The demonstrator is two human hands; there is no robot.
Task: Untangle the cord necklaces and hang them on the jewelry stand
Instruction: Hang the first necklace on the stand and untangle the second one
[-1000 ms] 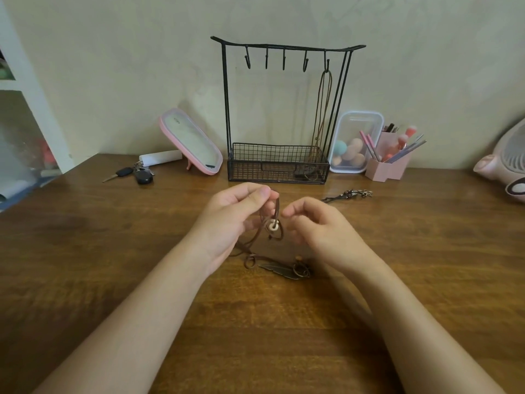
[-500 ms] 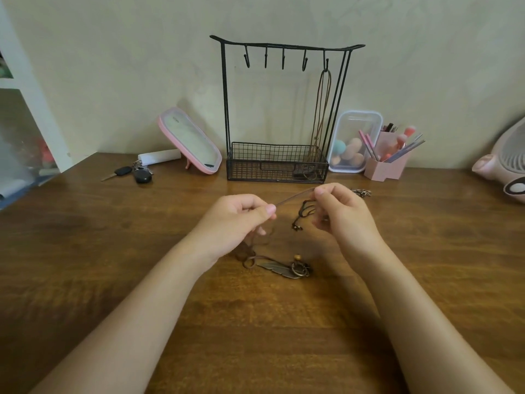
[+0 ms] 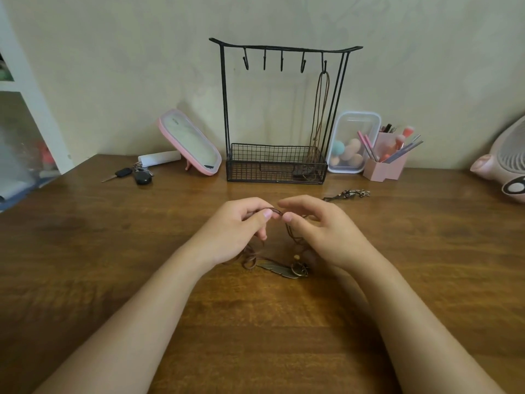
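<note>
Warm brown wooden table (image 3: 113,265), dark grain streaking right across it. Twelve o'clock: the black wire jewelry stand (image 3: 264,163) with its grid-mesh basket, and a tan-brown cord necklace (image 3: 319,115) on it. Dead centre: dark brown tangled cords (image 3: 250,261) and a dull bronze feather pendant (image 3: 277,270). Eleven o'clock, a pink-framed mirror (image 3: 189,142). Ten o'clock, black car keys (image 3: 142,176). One o'clock, a pale pink pen holder (image 3: 383,170) and a clear plastic box (image 3: 345,123) of teal and peach sponges. Three o'clock, a blush-pink fan (image 3: 508,155) with a grey grille.

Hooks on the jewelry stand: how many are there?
5, all along the stand's top bar. From left: first hook, second, third, fourth, all bare; fifth carries a cord necklace.
</note>
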